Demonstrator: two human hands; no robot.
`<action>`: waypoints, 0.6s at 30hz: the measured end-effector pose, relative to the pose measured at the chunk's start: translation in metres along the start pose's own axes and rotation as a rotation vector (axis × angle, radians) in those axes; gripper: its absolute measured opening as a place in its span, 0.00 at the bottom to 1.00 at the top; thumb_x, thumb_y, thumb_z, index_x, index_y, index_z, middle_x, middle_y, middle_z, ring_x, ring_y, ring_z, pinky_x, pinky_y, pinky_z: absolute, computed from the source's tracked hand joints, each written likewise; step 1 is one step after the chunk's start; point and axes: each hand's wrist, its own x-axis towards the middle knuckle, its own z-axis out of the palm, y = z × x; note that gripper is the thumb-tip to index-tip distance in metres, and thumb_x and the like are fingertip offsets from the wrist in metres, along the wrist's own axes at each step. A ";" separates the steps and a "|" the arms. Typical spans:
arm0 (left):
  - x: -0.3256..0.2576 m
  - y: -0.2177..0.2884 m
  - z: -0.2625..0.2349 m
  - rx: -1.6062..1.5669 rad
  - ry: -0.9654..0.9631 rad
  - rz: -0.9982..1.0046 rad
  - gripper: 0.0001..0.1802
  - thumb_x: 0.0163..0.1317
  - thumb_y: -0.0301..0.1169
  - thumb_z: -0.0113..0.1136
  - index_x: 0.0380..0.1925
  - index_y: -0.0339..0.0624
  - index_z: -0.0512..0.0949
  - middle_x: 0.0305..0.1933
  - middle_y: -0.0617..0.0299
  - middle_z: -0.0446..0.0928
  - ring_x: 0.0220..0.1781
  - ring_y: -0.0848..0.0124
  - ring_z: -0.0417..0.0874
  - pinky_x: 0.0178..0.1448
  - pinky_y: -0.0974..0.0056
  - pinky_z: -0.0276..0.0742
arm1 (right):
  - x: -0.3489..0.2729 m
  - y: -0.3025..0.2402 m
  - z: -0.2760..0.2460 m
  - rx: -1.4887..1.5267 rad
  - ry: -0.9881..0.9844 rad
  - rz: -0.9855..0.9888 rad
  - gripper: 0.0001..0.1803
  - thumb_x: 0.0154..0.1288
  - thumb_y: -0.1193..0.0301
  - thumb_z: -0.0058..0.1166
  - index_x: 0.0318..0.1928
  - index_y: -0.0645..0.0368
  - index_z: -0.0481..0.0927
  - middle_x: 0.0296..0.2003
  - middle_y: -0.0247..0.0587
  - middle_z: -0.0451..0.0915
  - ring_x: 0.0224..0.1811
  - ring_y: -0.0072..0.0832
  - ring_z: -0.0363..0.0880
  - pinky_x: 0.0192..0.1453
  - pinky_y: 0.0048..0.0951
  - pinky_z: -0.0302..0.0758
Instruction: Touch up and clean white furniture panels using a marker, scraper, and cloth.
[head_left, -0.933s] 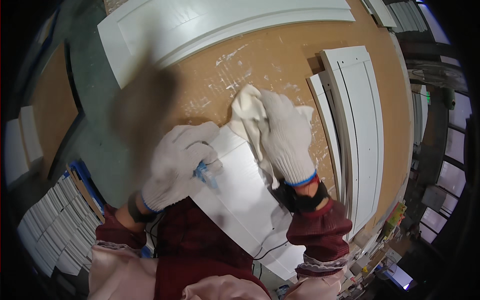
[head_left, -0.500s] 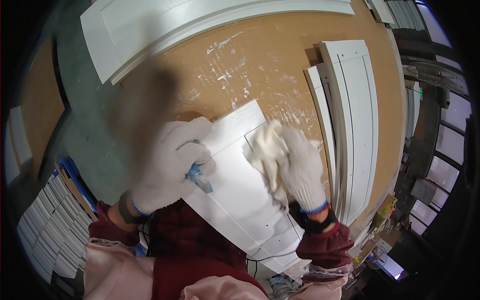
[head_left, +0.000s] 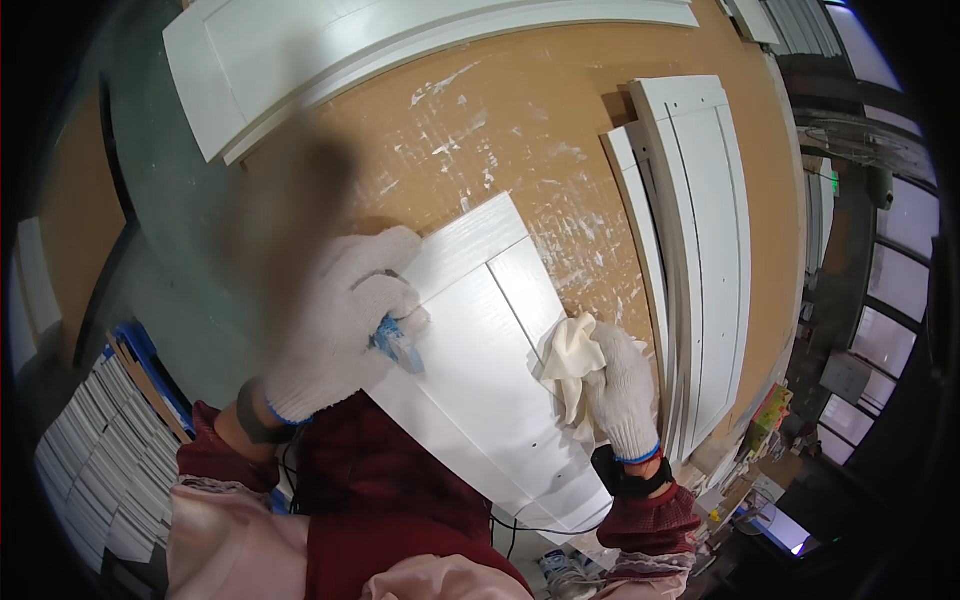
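A slim white panel (head_left: 470,350) with straight grooves lies aslant in front of me, its far end over the near part of a brown work surface (head_left: 540,110), its other end reaching back toward the right side of my body. Both my hands wear white knitted gloves with blue-trimmed cuffs.

My left hand (head_left: 350,310) is at the panel's left long edge, fingers curled around a small blue, partly see-through piece (head_left: 397,345); what that piece is, I cannot tell. My right hand (head_left: 622,390) grasps a crumpled cream cloth (head_left: 574,355) at the panel's right long edge, and the cloth overlaps that edge. A dark band (head_left: 625,476) circles my right wrist.

White scuffs mark the bare middle of the surface. Across its far left corner lies a large white panel (head_left: 290,60). Several more white boards (head_left: 700,230), some with small dark holes, lie close together, running alongside the right edge. Beyond the left edge, lower down, are rows of stacked white pieces (head_left: 105,460). A brown blur (head_left: 290,210) covers the surface's left edge, too unclear to identify.
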 end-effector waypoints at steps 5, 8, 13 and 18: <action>0.008 0.004 -0.002 0.012 -0.005 0.050 0.13 0.39 0.19 0.69 0.25 0.38 0.74 0.42 0.55 0.76 0.37 0.59 0.76 0.40 0.59 0.72 | 0.054 -0.037 -0.003 -0.116 0.063 -0.091 0.19 0.57 0.68 0.59 0.50 0.51 0.75 0.38 0.42 0.78 0.36 0.42 0.81 0.36 0.40 0.77; 0.010 0.006 0.000 0.005 -0.009 0.052 0.13 0.40 0.19 0.69 0.24 0.37 0.73 0.36 0.55 0.74 0.32 0.61 0.75 0.34 0.61 0.70 | 0.110 -0.072 0.002 -0.114 0.222 -0.253 0.13 0.61 0.61 0.57 0.43 0.52 0.74 0.34 0.41 0.78 0.34 0.41 0.80 0.34 0.40 0.76; 0.010 0.009 0.001 -0.006 0.083 0.051 0.13 0.39 0.18 0.68 0.24 0.37 0.72 0.34 0.55 0.73 0.30 0.63 0.73 0.31 0.63 0.68 | 0.108 -0.072 0.008 -0.098 0.264 -0.276 0.14 0.61 0.59 0.58 0.40 0.53 0.73 0.33 0.42 0.77 0.35 0.41 0.80 0.35 0.40 0.76; 0.007 0.004 0.001 0.039 0.036 0.063 0.13 0.37 0.18 0.67 0.24 0.37 0.73 0.38 0.56 0.75 0.33 0.61 0.75 0.37 0.60 0.71 | 0.031 -0.026 -0.009 -0.184 0.010 -0.108 0.21 0.56 0.61 0.62 0.50 0.52 0.75 0.37 0.43 0.77 0.35 0.40 0.81 0.36 0.40 0.76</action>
